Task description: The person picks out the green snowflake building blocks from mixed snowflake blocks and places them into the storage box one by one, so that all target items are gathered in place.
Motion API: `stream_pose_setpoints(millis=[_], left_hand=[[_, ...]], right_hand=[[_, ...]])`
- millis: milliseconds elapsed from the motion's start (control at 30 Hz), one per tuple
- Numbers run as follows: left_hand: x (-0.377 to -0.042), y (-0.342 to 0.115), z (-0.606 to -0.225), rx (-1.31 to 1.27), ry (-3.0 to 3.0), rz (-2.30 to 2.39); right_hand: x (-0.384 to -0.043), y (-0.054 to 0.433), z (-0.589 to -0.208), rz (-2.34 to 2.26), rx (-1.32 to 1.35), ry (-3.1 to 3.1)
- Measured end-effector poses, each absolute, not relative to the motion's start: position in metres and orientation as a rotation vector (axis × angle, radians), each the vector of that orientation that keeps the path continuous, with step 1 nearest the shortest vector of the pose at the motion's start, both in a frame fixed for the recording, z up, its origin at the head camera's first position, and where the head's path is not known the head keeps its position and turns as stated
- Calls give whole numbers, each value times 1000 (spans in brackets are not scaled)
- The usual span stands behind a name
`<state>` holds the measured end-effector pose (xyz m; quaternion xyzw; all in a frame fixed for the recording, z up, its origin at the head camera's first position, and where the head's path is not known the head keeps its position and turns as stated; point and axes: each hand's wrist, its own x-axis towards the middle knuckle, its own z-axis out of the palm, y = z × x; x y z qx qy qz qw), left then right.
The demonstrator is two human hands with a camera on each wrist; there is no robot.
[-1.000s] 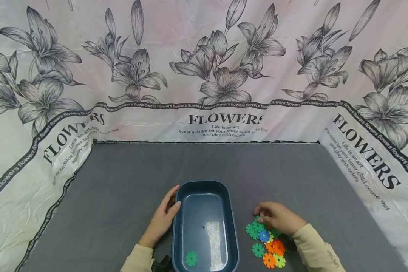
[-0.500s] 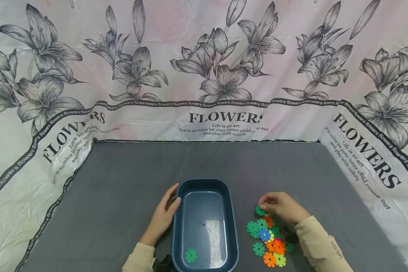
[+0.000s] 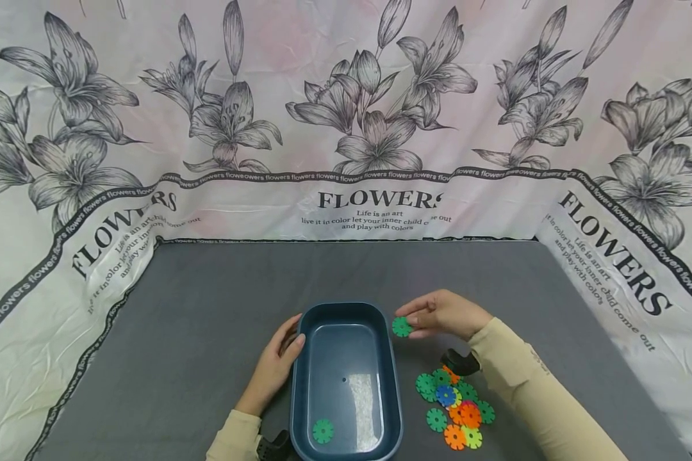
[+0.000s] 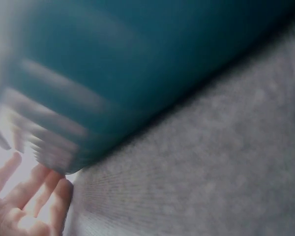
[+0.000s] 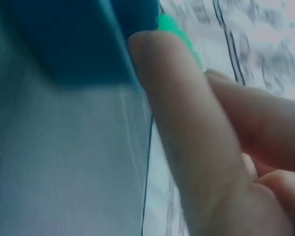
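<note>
A blue rectangular tray (image 3: 300, 390) lies on the grey cloth, with one green notched disc (image 3: 323, 431) flat inside it at the near left. My left hand (image 3: 273, 368) rests against the tray's left side, thumb tip at the rim. In the left wrist view, its fingers (image 4: 56, 196) lie loosely bent along the outer wall. Just off the tray's right rim, my right hand (image 3: 441, 314) pinches another green notched disc (image 3: 402, 327) between thumb and fingers. That disc is mostly hidden behind a finger in the right wrist view.
Right of the tray lies a loose pile of notched discs, green (image 3: 436, 419), blue (image 3: 446, 395), orange (image 3: 455, 437) and yellow-green (image 3: 473, 438), partly overlapping. A black wrist device (image 3: 460, 362) hangs under my right wrist. Flower-printed cloth (image 3: 375, 211) borders the back and sides.
My right hand has lifted the green disc out of the pile and carried it left and away from me, to the tray's right rim. My left hand has stayed at the tray.
</note>
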<state>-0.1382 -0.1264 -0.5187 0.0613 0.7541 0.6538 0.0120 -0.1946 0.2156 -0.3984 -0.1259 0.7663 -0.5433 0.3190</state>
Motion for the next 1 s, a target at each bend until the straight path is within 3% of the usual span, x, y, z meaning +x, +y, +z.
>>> stream_pose_setpoints(millis=[600,1000], left_hand=[[-140,-128,-517,169,2321,2050],[-141,-129,-516,167,2308,2063]], right_hand=[[-189,100,-409,-1198,-413,1696],[-174,60,-431,-1043,-475,1738]])
